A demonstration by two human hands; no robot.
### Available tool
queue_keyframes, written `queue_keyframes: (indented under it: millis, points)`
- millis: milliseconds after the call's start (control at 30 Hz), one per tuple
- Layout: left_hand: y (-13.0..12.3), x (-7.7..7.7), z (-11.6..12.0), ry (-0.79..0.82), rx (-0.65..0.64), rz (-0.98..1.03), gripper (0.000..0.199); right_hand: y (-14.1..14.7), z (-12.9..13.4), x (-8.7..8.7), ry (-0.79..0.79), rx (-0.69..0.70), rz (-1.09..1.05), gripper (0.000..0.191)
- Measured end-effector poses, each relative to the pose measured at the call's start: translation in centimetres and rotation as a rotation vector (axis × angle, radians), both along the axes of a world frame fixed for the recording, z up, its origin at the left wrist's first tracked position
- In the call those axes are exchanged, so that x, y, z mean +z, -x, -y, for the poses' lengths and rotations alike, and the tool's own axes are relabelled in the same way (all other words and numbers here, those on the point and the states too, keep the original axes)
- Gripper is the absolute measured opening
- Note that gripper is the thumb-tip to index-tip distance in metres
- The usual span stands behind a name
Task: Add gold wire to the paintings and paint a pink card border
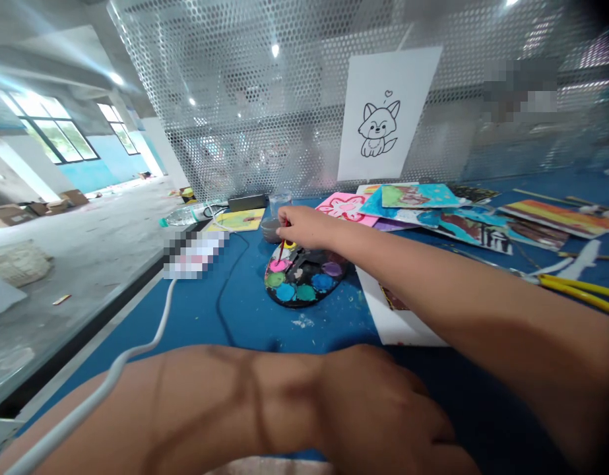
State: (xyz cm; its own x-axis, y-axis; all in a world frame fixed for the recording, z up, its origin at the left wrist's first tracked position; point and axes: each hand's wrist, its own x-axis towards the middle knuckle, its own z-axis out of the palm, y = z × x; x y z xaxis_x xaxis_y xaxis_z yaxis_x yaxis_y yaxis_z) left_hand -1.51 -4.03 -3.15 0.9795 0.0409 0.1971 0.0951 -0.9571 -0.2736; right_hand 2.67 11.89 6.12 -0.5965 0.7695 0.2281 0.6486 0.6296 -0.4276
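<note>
The right hand (304, 227) was closed firmly around a thin paintbrush (283, 247) with a red handle, and its tip touched the wet pink paint on a smooth black plastic palette (300, 269), oval in shape, with round wells. This palette lay on a blue mat (245, 316). The left hand (378, 412) rested loosely on the mat, grasping nothing. Just beside the palette stood a clear cup (271, 231) with cloudy water, and farther behind lay painted papers (423, 204).
</note>
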Motion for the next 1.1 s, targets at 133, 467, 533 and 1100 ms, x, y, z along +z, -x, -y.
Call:
queue_keyframes:
  millis: [133, 467, 533, 1100]
  points:
    - [0.1, 0.4, -0.1, 0.099, -0.054, 0.028, 0.022, 0.1, 0.7, 0.5, 0.018, 0.035, 0.028, 0.020]
    - [0.2, 0.3, -0.1, 0.194, -0.061, 0.043, 0.021, 1.2, 0.0, -1.0, 0.138, 0.122, -0.098, 0.009]
    - [0.2, 0.3, -0.1, 0.194, -0.056, 0.042, 0.020, 0.9, -0.4, -1.0, 0.159, 0.116, -0.077, 0.012]
    - [0.2, 0.3, -0.1, 0.182, -0.072, 0.049, 0.016, 0.6, 0.8, -0.1, 0.242, 0.148, 0.001, 0.020]
